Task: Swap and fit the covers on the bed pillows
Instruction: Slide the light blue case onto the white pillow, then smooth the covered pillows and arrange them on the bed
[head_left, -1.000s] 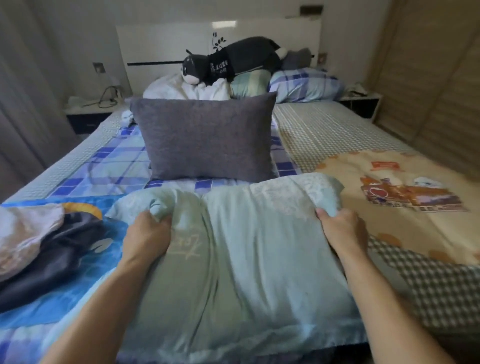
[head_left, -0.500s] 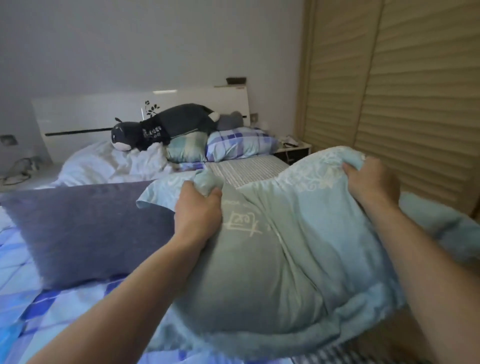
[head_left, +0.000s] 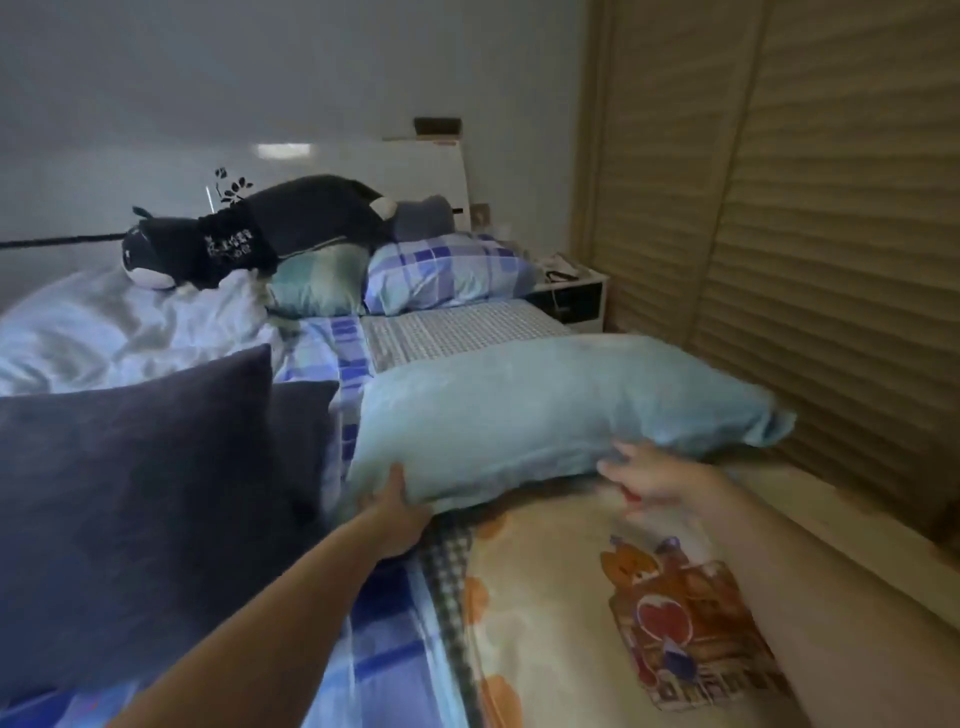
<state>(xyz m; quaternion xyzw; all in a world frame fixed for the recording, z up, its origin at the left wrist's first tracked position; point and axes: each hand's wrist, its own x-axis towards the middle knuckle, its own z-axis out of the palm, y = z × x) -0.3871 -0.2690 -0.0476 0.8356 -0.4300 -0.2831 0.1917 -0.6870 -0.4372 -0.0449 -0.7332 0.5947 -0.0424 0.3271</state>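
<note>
Bed (head_left: 363, 649): it fills most of my view, spread with a blue plaid sheet and a checked strip down the middle.
Wardrobe doors (head_left: 805, 218): slatted and tan, along the right side of the bed.
Cartoon blanket (head_left: 623, 597): cream with orange patches and a printed picture, lying under my right forearm.
Dark grey cushion (head_left: 130, 509): propped upright at my left, just beside the blue pillow.
Light blue pillow (head_left: 545, 410): in its cover, lying across the bed ahead of me, its near edge over the top of the cartoon blanket.
White duvet (head_left: 119, 327): bunched at the far left by the headboard.
Plush toy (head_left: 249, 234): black and white, stretched over the pillows at the head of the bed.
Plaid pillow (head_left: 447, 270): at the head, right of a green-striped one.
My left hand (head_left: 397, 512): fingers tucked under the blue pillow's near left corner, thumb up against its face, gripping it.
My right hand (head_left: 652, 475): blurred, fingers spread apart, fingertips at the pillow's lower edge, holding nothing.
</note>
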